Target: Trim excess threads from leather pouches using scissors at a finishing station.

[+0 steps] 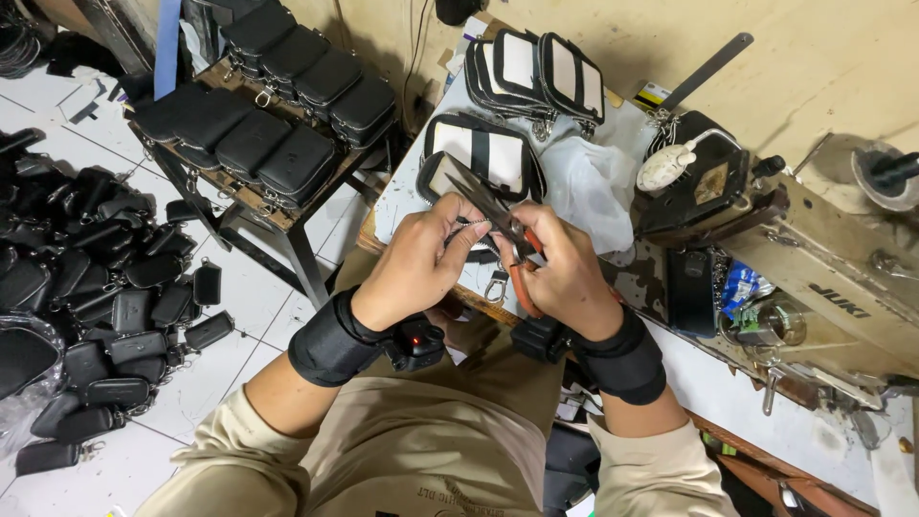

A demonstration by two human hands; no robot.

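My left hand [418, 260] pinches a small black pouch part with a metal zipper chain [476, 233] over the table edge. My right hand [565, 273] grips orange-handled scissors [498, 213], whose dark blades point up and left across a black-and-white pouch [479, 153] lying on the table. The scissor blades sit right at the piece held by my left hand. A metal clasp [496, 286] hangs below my fingers. Both wrists wear black bands with small devices.
A sewing machine [814, 258] stands at the right. More black-and-white pouches [536, 72] are stacked at the table's back. A small rack [258, 124] holds black pouches at left, and a pile of black pouches [96, 287] covers the tiled floor.
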